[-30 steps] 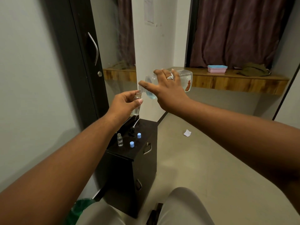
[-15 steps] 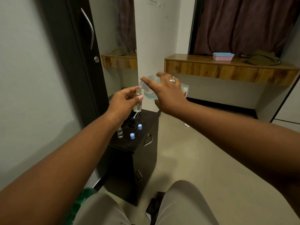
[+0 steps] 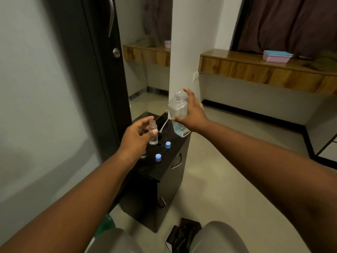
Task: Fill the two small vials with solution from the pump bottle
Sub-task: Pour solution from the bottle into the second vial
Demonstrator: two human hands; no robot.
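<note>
Vial point(image 3: 153, 132) gripped by left hand point(image 3: 135, 138) | bottle point(image 3: 177, 114) in right hand point(image 3: 192, 114), label unreadable

I sit facing a plain grey wall point(image 3: 36, 88) on my left. Beside it stands a dark wardrobe door point(image 3: 94, 70) with a curved metal handle point(image 3: 111, 15) and a round lock point(image 3: 116, 52). A mirror point(image 3: 145, 61) next to it reflects the room. A white pillar point(image 3: 189, 42) rises ahead of me. To its right a wooden shelf point(image 3: 255, 70) runs along the wall, carrying a pink box point(image 3: 276, 56) with a blue lid, under dark maroon curtains point(image 3: 291, 22). The floor point(image 3: 237, 161) is pale beige, edged with a black skirting point(image 3: 255, 115). A small black cabinet point(image 3: 164, 179) with metal drawer handles stands before the pillar. The light is dim and even.
</note>
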